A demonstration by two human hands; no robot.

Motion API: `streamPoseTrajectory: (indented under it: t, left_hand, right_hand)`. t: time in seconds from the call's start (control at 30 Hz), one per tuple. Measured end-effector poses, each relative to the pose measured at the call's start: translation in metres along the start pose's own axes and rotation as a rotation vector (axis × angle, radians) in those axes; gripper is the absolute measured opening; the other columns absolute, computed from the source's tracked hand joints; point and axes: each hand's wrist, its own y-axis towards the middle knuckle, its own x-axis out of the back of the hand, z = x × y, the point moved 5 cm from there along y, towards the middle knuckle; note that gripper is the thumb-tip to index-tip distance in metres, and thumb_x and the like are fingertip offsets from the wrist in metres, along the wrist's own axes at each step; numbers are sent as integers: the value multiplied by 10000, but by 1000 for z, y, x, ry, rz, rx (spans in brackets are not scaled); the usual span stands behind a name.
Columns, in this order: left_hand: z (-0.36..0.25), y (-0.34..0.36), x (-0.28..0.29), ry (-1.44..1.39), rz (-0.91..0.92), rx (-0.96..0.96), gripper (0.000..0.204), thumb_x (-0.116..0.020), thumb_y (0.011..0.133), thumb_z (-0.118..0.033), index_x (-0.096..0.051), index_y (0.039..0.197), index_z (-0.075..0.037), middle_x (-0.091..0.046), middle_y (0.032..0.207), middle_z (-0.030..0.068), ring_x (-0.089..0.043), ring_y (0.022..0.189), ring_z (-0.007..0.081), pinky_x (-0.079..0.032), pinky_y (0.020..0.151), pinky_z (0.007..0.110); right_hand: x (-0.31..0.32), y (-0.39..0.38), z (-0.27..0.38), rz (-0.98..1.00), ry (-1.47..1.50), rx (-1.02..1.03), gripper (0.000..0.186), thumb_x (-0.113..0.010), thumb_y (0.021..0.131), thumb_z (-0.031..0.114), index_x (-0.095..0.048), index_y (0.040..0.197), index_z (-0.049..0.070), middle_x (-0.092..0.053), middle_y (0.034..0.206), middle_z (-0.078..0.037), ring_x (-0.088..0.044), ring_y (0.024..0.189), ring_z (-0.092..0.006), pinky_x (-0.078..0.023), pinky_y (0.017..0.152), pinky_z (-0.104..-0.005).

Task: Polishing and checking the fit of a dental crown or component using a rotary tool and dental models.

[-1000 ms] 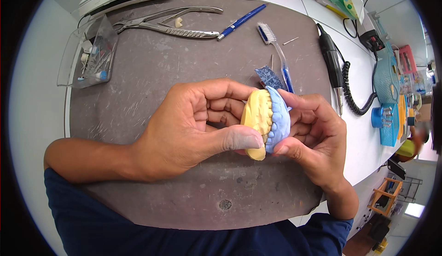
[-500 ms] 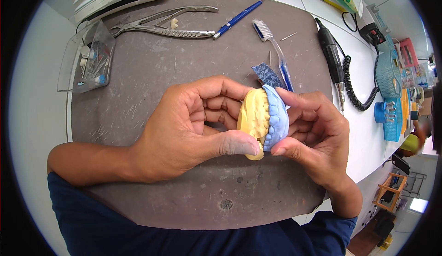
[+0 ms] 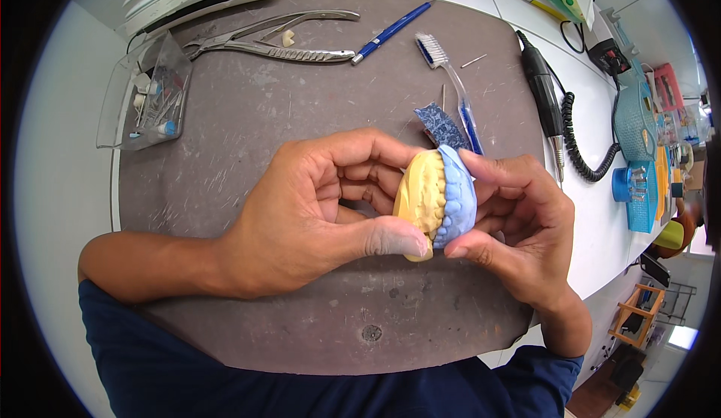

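Note:
Two dental casts are held together over the mat, tooth rows facing each other and touching. The yellow dental cast [image 3: 422, 196] is on the left side, gripped between the thumb and fingers of my left hand [image 3: 315, 208]. On its right sits the blue dental cast [image 3: 460, 200], pinched by the thumb and forefinger of my right hand [image 3: 526, 219]. Pale powder coats my left thumb. Both hands' remaining fingers curl behind the casts and are partly hidden. Just beyond the casts lies a strip of dark blue patterned sandpaper-like sheet [image 3: 441, 126], beside a toothbrush [image 3: 457, 84].
On the brown mat [image 3: 300, 110] lie pliers [image 3: 278, 39], a small tooth-coloured piece [image 3: 288, 38], a blue pen-like tool [image 3: 390, 33] and thin metal burs [image 3: 474, 61]. A clear box of small tools [image 3: 154, 110] stands left. A corded handpiece [image 3: 542, 91] rests at right.
The two casts have tilted slightly in my hands, showing more of the blue cast's outer face. Both hands have shifted a little to the right with them. My grip stays the same.

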Motion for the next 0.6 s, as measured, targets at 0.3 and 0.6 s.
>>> streamPoseTrajectory:
  t: [0.3,0.6]
  left_hand:
    - [-1,1,-2,11,-13,-1,525,-782,760,0,-484,1191,33,-608,1136,134,-613,1075,171,-545,929,307]
    - [0,0,-4,6,5,-28,526,-784,743,35,-473,1167,20,-603,1127,146,-618,1066,173,-558,914,317]
  right_hand:
    - [1,0,1,5,-52,17,567,-783,756,15,-562,1278,19,-664,963,-125,-689,882,-160,-588,783,-264]
    - [-1,0,4,25,-82,59,534,-772,757,-2,-584,1256,8,-656,1039,-128,-690,894,-172,-594,785,-272]
